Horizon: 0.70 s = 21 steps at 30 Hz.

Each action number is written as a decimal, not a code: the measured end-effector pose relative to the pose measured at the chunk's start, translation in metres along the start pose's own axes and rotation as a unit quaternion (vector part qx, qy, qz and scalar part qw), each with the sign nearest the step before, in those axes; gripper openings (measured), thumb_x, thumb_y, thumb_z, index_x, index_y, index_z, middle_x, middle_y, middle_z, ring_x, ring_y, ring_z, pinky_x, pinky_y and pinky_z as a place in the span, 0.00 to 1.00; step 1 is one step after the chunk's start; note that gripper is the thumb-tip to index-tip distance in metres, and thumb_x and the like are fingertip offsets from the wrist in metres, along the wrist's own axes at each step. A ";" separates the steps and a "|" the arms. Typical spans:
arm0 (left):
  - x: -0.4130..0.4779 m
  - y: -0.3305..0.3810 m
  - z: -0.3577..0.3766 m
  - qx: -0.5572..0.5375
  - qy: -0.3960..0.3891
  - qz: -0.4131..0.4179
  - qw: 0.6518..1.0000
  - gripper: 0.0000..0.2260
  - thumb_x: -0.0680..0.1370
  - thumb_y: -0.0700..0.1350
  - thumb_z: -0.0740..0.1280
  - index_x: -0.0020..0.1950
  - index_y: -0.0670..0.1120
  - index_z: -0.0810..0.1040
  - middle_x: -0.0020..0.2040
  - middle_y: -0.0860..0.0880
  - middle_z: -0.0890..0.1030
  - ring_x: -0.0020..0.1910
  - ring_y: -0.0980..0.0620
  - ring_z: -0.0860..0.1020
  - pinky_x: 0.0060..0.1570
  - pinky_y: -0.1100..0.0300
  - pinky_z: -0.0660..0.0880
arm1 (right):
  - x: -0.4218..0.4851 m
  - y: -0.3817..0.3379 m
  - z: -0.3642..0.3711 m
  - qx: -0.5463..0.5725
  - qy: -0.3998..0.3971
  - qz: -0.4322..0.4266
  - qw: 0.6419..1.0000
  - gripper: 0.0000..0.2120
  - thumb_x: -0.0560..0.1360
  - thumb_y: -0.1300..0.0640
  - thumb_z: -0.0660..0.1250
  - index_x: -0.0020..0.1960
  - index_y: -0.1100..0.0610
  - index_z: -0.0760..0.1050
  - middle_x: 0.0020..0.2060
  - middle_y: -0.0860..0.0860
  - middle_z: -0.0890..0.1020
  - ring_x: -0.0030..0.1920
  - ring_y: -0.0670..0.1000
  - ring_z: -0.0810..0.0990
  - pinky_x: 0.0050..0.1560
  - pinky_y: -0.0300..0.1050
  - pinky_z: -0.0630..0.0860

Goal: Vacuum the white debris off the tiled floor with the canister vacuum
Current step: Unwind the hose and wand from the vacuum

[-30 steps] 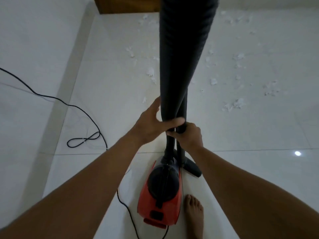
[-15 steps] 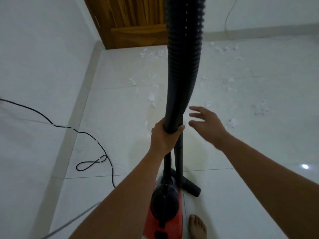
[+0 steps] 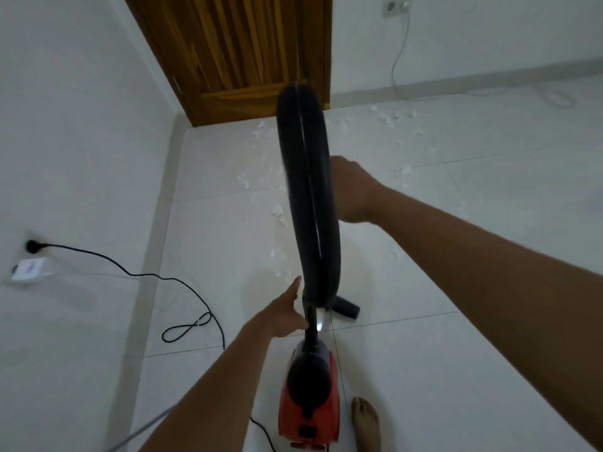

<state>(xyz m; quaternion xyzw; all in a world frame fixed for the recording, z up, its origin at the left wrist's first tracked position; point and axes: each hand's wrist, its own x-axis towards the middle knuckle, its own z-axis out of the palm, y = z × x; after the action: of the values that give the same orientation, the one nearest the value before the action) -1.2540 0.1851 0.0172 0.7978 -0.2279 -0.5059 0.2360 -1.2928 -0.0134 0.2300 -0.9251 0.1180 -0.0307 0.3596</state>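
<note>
- The red-and-black canister vacuum [image 3: 308,396] sits on the pale tiled floor [image 3: 456,353] right by a bare foot [image 3: 365,422], close enough, I judge, to be dragged along as the cleaning moves on
- Its thick black ribbed hose [image 3: 306,203] rises from the canister in a tall loop, blurred, probably so its free length can be sorted out and brought into working position
- The left hand [image 3: 280,316] reaches to the narrow black tube just above the canister, fingers extended and touching it, not visibly wrapped around; it seems to steady the base of the loop
- The right hand [image 3: 350,194] is higher up behind the hose, its fingers hidden by it, so whether it grips cannot be told; the two hands are well apart
- The black nozzle end [image 3: 347,308] lies on the floor just beyond the canister, not yet aimed at anything
- The white scraps of debris [image 3: 277,212] lie scattered ahead toward the brown wooden door [image 3: 235,50], untouched
- The black power cord [image 3: 137,275] runs from a wall plug [image 3: 32,246], looped slack on the floor, leaving play for moving forward
</note>
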 end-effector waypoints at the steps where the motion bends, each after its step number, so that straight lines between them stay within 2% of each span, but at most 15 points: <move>1: -0.001 -0.008 -0.011 0.004 0.001 -0.003 1.000 0.34 0.75 0.38 0.73 0.79 0.44 0.63 0.72 0.42 0.71 0.66 0.42 0.75 0.53 0.58 0.78 | -0.008 -0.007 -0.004 -0.007 0.002 -0.008 1.000 0.23 0.78 0.62 0.71 0.35 0.43 0.62 0.34 0.39 0.70 0.33 0.34 0.68 0.33 0.25 0.64; 3: 0.001 -0.011 -0.039 -0.012 0.040 -0.044 0.998 0.30 0.77 0.45 0.70 0.77 0.41 0.66 0.73 0.39 0.72 0.66 0.40 0.77 0.62 0.48 0.77 | -0.026 -0.016 -0.010 -0.005 0.007 -0.026 1.000 0.22 0.78 0.62 0.71 0.35 0.43 0.66 0.33 0.37 0.71 0.32 0.33 0.69 0.34 0.24 0.67; 4: -0.007 0.000 -0.057 -0.037 0.064 -0.051 0.996 0.28 0.78 0.48 0.68 0.76 0.42 0.68 0.72 0.39 0.74 0.66 0.41 0.77 0.65 0.47 0.76 | -0.035 -0.018 -0.011 -0.002 0.016 -0.035 0.999 0.18 0.77 0.62 0.72 0.36 0.45 0.71 0.32 0.38 0.73 0.32 0.34 0.72 0.36 0.26 0.72; 6: -0.048 0.052 -0.087 -0.118 0.104 -0.068 0.985 0.20 0.82 0.48 0.64 0.73 0.48 0.71 0.64 0.42 0.79 0.60 0.43 0.79 0.59 0.50 0.76 | -0.054 -0.020 -0.016 0.010 0.048 -0.060 0.997 0.08 0.76 0.64 0.74 0.44 0.52 0.79 0.33 0.39 0.77 0.32 0.36 0.77 0.41 0.38 0.82; 7: -0.061 0.075 -0.101 -0.177 0.092 -0.076 0.977 0.17 0.84 0.50 0.63 0.72 0.47 0.72 0.60 0.44 0.81 0.56 0.46 0.80 0.56 0.50 0.75 | -0.064 -0.023 -0.018 0.021 0.061 -0.073 0.995 0.08 0.76 0.66 0.73 0.47 0.54 0.79 0.35 0.39 0.78 0.34 0.35 0.78 0.43 0.39 0.82; 9: -0.079 0.110 -0.123 -0.244 0.064 -0.080 0.964 0.20 0.84 0.57 0.60 0.69 0.45 0.75 0.56 0.46 0.83 0.52 0.47 0.81 0.55 0.48 0.77 | -0.085 -0.030 -0.024 0.044 0.081 -0.096 0.991 0.09 0.76 0.69 0.73 0.53 0.59 0.80 0.42 0.43 0.82 0.40 0.35 0.80 0.47 0.37 0.82; 12: -0.096 0.158 -0.131 -0.249 0.005 -0.098 0.964 0.29 0.80 0.68 0.58 0.66 0.45 0.76 0.58 0.42 0.83 0.54 0.43 0.83 0.46 0.50 0.80 | -0.111 -0.041 -0.028 0.051 0.095 -0.133 0.985 0.12 0.76 0.66 0.74 0.58 0.58 0.79 0.54 0.52 0.83 0.51 0.50 0.84 0.52 0.50 0.84; 14: -0.097 0.187 -0.125 -0.251 -0.022 -0.109 0.962 0.33 0.77 0.71 0.61 0.65 0.44 0.76 0.60 0.42 0.83 0.57 0.43 0.82 0.45 0.50 0.80 | -0.122 -0.043 -0.030 0.017 0.079 -0.159 0.984 0.15 0.75 0.67 0.75 0.61 0.59 0.80 0.60 0.55 0.82 0.60 0.56 0.82 0.58 0.54 0.83; 17: -0.087 0.227 -0.114 -0.276 -0.017 -0.091 0.957 0.26 0.75 0.64 0.71 0.62 0.44 0.76 0.57 0.43 0.84 0.57 0.44 0.82 0.55 0.46 0.80 | -0.127 -0.036 -0.044 -0.032 0.043 -0.206 0.977 0.20 0.72 0.70 0.76 0.63 0.60 0.80 0.66 0.56 0.80 0.70 0.59 0.76 0.60 0.56 0.82; 19: -0.078 0.247 -0.108 -0.285 0.022 -0.078 0.955 0.21 0.78 0.54 0.72 0.65 0.42 0.75 0.52 0.46 0.85 0.49 0.47 0.82 0.55 0.48 0.80 | -0.128 -0.027 -0.057 -0.052 0.025 -0.223 0.973 0.20 0.72 0.70 0.76 0.63 0.60 0.80 0.68 0.56 0.78 0.70 0.59 0.76 0.60 0.54 0.82; 21: -0.073 0.258 -0.098 -0.294 0.066 -0.078 0.950 0.19 0.80 0.49 0.69 0.67 0.40 0.74 0.49 0.46 0.85 0.47 0.48 0.82 0.58 0.48 0.79 | -0.131 -0.017 -0.064 -0.025 0.031 -0.178 0.983 0.22 0.74 0.71 0.74 0.66 0.57 0.78 0.70 0.55 0.76 0.68 0.57 0.77 0.63 0.50 0.80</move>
<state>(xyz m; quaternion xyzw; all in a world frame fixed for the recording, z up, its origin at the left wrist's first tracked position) -1.2249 0.0406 0.2617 0.7399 0.0101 -0.5133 0.4347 -1.4260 -0.0117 0.2927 -0.9385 -0.0364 -0.1199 0.3217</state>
